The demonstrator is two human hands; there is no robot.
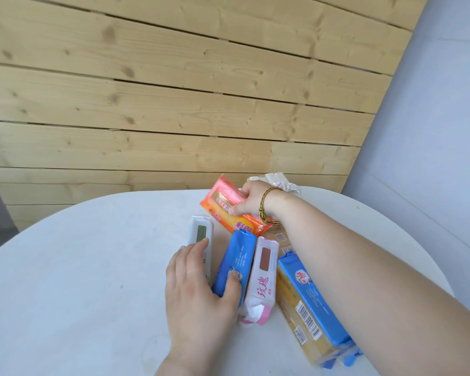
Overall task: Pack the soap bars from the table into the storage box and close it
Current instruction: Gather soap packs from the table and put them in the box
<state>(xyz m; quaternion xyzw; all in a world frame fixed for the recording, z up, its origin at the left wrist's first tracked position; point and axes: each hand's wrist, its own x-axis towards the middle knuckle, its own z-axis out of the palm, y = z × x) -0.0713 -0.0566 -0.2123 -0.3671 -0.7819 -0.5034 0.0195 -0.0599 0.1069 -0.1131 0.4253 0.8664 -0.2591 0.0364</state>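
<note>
here, right hand (251, 198) pinches orange soap (221, 202)

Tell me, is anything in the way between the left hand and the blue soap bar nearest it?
Nothing visible. The left hand rests on the blue soap bar, thumb on its wrapper, fingers on the white bar beside it. The storage box is out of view.

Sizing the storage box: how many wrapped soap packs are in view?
5: orange pack in the right hand; white-green pack and blue pack under the left hand; pink-white pack beside them; long blue-yellow pack rightmost. The forearm may hide more.
</note>
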